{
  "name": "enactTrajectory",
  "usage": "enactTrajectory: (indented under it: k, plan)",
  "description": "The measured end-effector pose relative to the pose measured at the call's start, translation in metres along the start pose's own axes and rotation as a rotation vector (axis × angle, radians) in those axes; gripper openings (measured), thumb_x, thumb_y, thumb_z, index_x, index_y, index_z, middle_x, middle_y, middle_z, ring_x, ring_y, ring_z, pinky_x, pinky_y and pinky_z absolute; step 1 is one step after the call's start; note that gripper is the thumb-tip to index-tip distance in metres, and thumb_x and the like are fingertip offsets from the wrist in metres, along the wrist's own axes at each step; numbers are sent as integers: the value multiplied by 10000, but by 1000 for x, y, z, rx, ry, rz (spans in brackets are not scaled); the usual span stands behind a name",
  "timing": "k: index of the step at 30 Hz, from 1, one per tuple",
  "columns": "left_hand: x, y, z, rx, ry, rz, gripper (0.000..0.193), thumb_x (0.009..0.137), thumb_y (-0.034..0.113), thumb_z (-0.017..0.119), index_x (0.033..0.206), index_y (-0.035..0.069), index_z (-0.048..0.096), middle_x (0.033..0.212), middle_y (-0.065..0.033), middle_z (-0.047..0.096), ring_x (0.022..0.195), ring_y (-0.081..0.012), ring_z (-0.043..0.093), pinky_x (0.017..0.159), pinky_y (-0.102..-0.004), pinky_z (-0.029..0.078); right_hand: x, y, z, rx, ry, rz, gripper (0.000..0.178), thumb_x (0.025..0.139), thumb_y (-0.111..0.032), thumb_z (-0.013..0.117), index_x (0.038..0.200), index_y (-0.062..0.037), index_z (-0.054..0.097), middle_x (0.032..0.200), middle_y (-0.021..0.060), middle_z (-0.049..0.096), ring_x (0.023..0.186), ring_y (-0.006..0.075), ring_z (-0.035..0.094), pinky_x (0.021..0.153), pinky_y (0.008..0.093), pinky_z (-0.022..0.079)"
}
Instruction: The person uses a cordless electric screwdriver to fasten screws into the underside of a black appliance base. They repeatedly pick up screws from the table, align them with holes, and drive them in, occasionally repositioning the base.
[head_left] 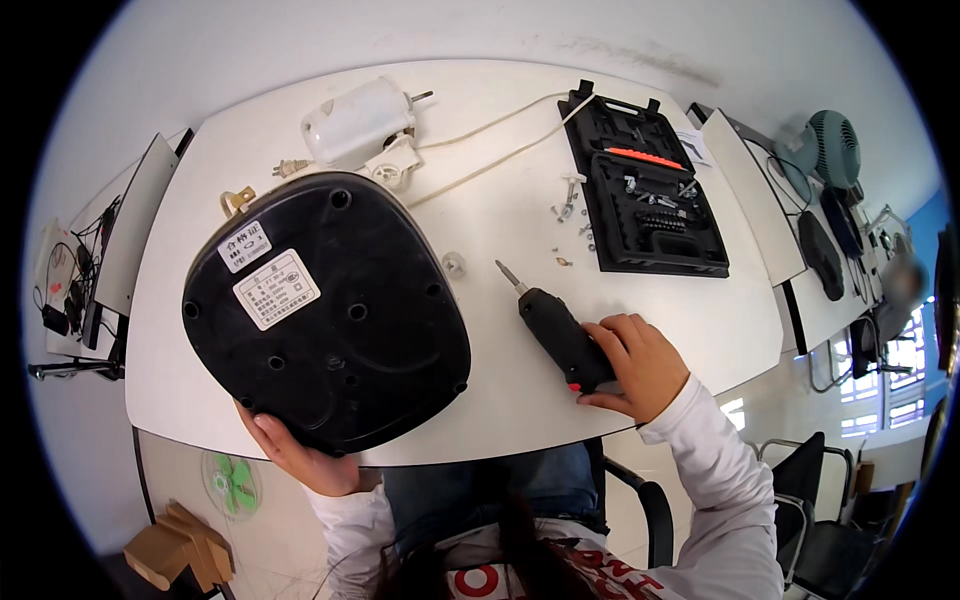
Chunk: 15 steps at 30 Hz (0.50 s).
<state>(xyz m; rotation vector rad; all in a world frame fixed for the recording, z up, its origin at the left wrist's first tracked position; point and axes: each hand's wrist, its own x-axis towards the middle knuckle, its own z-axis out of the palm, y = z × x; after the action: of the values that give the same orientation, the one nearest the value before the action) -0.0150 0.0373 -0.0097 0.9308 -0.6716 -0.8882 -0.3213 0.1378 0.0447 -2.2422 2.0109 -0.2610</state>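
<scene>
My left hand (305, 462) grips the near edge of a black fan base (400, 310), its fingers partly hidden beneath. The base's underside faces up, showing screw holes and two white labels. Over at the right, my right hand (640, 368) is closed around the rear end of a black cordless screwdriver (556, 335). Its bit points away from me to the left, toward a small clear plastic piece (454, 265) beside the base. Behind the base lies a white motor housing (358, 122) with a metal shaft and a pale cord.
An open black tool case (655, 215) with bits and an orange-red strip lies at the far right. Loose screws (588, 232) are scattered along its left side. A pale cord (490, 163) crosses the back of the table. Another desk with a grey-green fan (832, 150) stands further right.
</scene>
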Motion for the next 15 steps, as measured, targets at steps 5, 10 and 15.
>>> enactTrajectory:
  k: [5, 10, 15]
  plan:
    - [0, 3, 0, -24, -30, -7, 588, 961, 419, 390, 1385, 23, 292, 1359, -147, 391, 1204, -251, 461, 986, -353, 423, 10, 10, 1, 24, 18, -37, 712, 688, -444, 738, 1232, -63, 481, 1088, 121, 484, 989, 294, 493, 857, 371, 418]
    - [0, 1, 2, -55, -32, -9, 591, 956, 420, 399, 1383, 28, 289, 1349, -140, 395, 1196, -263, 468, 976, -366, 432, 21, 39, -3, 344, 218, -51, 546, 770, -288, 678, 1219, -39, 495, 1161, 163, 486, 1062, 335, 481, 918, 390, 394]
    - [-1, 3, 5, -52, -81, -14, 593, 954, 440, 374, 1384, 39, 302, 1351, -136, 402, 1214, -253, 450, 992, -362, 415, 35, 57, -36, 305, 289, 134, 195, 854, -116, 580, 1028, -29, 590, 965, 138, 574, 853, 279, 574, 780, 353, 457]
